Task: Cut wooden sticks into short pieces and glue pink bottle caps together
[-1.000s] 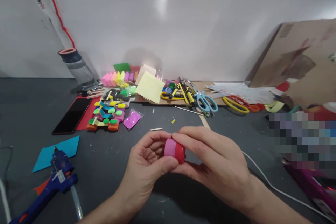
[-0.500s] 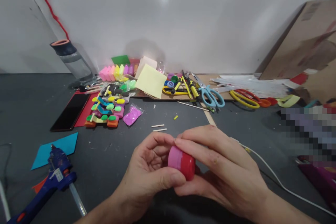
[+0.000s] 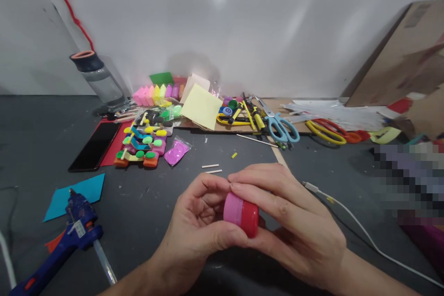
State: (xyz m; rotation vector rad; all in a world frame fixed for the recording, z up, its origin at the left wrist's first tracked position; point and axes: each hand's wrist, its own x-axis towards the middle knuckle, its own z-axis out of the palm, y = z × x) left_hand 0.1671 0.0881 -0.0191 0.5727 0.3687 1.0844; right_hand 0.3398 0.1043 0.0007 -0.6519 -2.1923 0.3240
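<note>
Near the bottom centre, a small round container (image 3: 241, 214), pink on its left part and red on its right, is held between both hands above the dark table. My left hand (image 3: 199, 229) grips the pink side, its thumb along the bottom edge and its fingers curled behind. My right hand (image 3: 294, 217) wraps over the red side, with fingertips on top and thumb underneath. The fingertips of the two hands meet just above the container. Two short white sticks (image 3: 210, 166) lie on the table beyond them.
A blue glue gun (image 3: 81, 226) lies at left by blue paper (image 3: 58, 199) and a black phone (image 3: 94, 147). Small clay models (image 3: 142, 145), yellow paper (image 3: 201, 106) and blue scissors (image 3: 282, 128) are farther back. A white cable (image 3: 360, 224) runs at right.
The right hand has shifted slightly round the container, its thumb now closer to the left thumb. The view has moved a little, and the white cable's plug shows more.
</note>
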